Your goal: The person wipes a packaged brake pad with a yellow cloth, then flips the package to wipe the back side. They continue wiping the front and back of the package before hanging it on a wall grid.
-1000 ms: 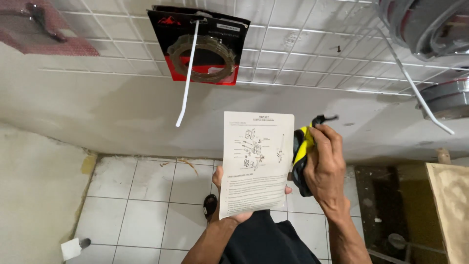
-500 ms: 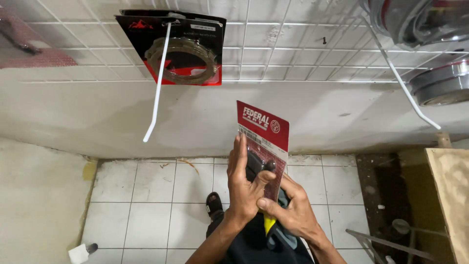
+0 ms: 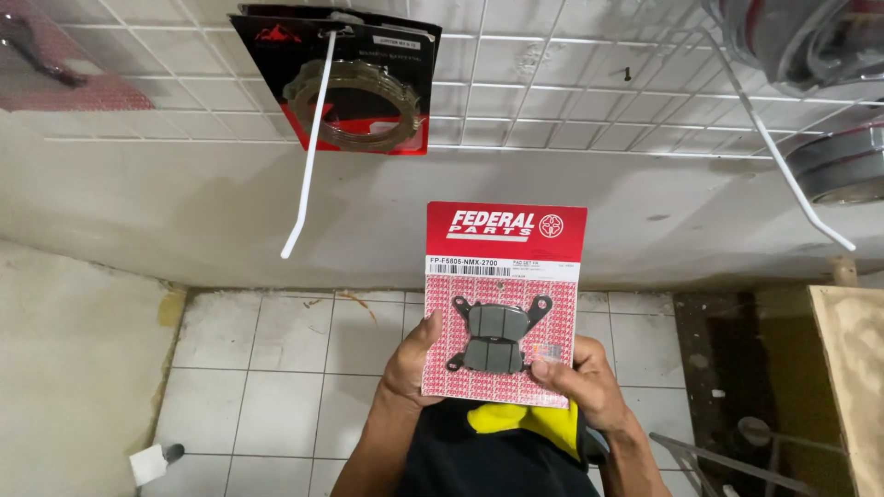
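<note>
I hold a flat red blister card (image 3: 502, 304) upright in front of me, its front facing me, with two dark grey brake pads (image 3: 495, 336) sealed in the middle. My left hand (image 3: 410, 364) grips its lower left edge. My right hand (image 3: 585, 387) pinches its lower right corner with the thumb on the front. A yellow and black object (image 3: 516, 421) shows just below the card, between my wrists.
A red and black pack holding ring-shaped plates (image 3: 354, 78) hangs on a white wire hook (image 3: 308, 156) on the wire grid wall. Round metal parts (image 3: 833, 166) hang at the right. Below are a white tiled floor (image 3: 285, 368) and a wooden box (image 3: 852, 368).
A second ago I held a white printed sheet in the left hand and the yellow and black object in the right. Now both hands hold the red card facing me.
</note>
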